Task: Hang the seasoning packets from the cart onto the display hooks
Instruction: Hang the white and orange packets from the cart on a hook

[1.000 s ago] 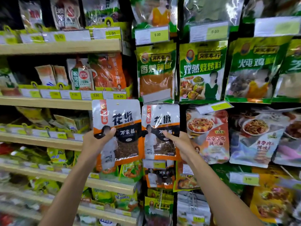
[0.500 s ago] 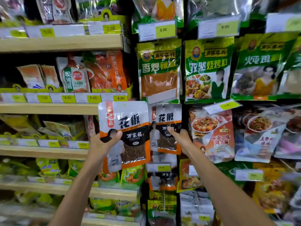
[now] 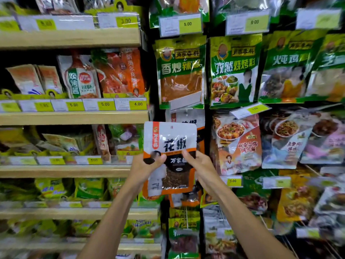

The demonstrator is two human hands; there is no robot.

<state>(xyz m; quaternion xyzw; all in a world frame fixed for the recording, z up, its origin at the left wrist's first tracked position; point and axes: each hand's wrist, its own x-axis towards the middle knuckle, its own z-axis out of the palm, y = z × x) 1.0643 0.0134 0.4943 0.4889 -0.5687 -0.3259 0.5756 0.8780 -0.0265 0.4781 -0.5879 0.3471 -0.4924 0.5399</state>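
- Head view: a person's left hand (image 3: 144, 167) & right hand (image 3: 200, 166), close together, both clamp one seasoning packet (image 3: 170, 139) at mid-height. Thumbs are on the front, other fingers hidden behind.
- Packet is held upright in front of the hook display, just right of the wooden shelves (image 3: 74, 117) and overlapping a like packet (image 3: 186, 116) hanging behind it. Can't tell if its top hole meets a hook.
- Packet front: white top, orange band, black lower part w/ a clear window on dark grains. Big black chars read 花椒; the orange strip at top left starts 万家, last char unclear.
- Above it hangs a green packet marked 香炒辣椒 (image 3: 180, 71), orange powder showing through.
- To the right: a green packet reading 孜然烧烤料 (image 3: 234, 71), then one reading 炖鸡 (image 3: 285, 71).
- Next row down, right of the hands: a packet w/ a dish photo (image 3: 239, 144), red text approx. 麻婆豆腐.
- Yellow price tags: 5.00 (image 3: 187, 24) & 6.00 (image 3: 254, 22) up top, 3.00 (image 3: 232, 181) by the right wrist.
- Shelf-edge tags at left read 3.00 (image 3: 126, 21) on the top shelf and 5.00, 5.00, 4.00 (image 3: 138, 104) one level down; others are too blurred to read.
- Setting: a shop aisle. Pale wood shelves at left hold standing sachets; at right a dark wall of hanging bags, its lower edges blurred.
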